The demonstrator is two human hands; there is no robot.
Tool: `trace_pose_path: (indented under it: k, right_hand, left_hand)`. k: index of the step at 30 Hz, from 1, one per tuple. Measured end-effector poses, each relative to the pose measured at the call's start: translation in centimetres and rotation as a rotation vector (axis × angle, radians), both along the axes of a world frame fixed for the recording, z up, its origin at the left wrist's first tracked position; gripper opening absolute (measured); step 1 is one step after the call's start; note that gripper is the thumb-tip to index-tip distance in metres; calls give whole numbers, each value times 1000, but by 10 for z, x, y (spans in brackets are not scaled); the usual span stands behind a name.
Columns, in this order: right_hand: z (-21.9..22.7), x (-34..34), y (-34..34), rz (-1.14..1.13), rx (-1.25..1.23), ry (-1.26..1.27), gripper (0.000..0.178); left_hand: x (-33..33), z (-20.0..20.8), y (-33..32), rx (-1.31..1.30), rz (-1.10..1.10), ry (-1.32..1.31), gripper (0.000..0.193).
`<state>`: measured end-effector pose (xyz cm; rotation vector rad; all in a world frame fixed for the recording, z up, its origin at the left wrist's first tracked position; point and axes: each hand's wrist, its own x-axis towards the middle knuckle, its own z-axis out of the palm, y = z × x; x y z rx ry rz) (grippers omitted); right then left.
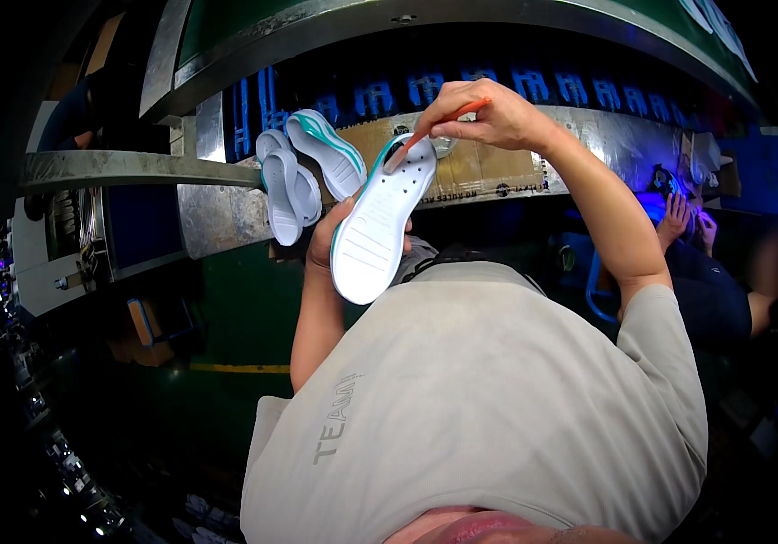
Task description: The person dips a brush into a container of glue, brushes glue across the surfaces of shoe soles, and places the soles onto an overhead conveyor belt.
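Observation:
My left hand (325,240) is closed round a white shoe sole (371,240) from beneath and holds it tilted in front of my body. The sole has a teal side edge and several small dark holes toward its far end. In my right hand (498,116) is a thin orange-handled brush (418,134), pinched between the fingers. Its pale tip meets the sole's far part, near the holes. Left of the held sole, a white and teal sole (327,152) leans on the bench beside several white soles (282,195) lying together.
A metal bench (602,150) with brown cardboard (489,168) runs across the far side. A clear container (444,145) stands behind the brush. A metal bar (135,169) juts in from the left. On the right, another person's hands (676,218) work under violet light.

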<state>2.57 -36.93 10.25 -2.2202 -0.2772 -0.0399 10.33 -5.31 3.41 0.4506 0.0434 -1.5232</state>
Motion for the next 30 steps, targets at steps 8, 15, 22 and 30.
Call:
trace_pose_path:
  k: [8, 15, 22, 30]
  right_hand:
    - [-25, -17, 4, -276, -86, -106, 18]
    - [-13, -40, 48, -351, 79, -146, 18]
    - [-5, -63, 61, -264, 135, -156, 14]
    - [16, -78, 87, -370, 382, 167, 13]
  left_hand:
    - [15, 8, -18, -97, 127, -296, 70]
    - [22, 4, -44, -47, 341, -671, 72]
    - [34, -5, -54, -46, 506, -625, 69]
    - [43, -7, -68, 26, 678, -747, 65]
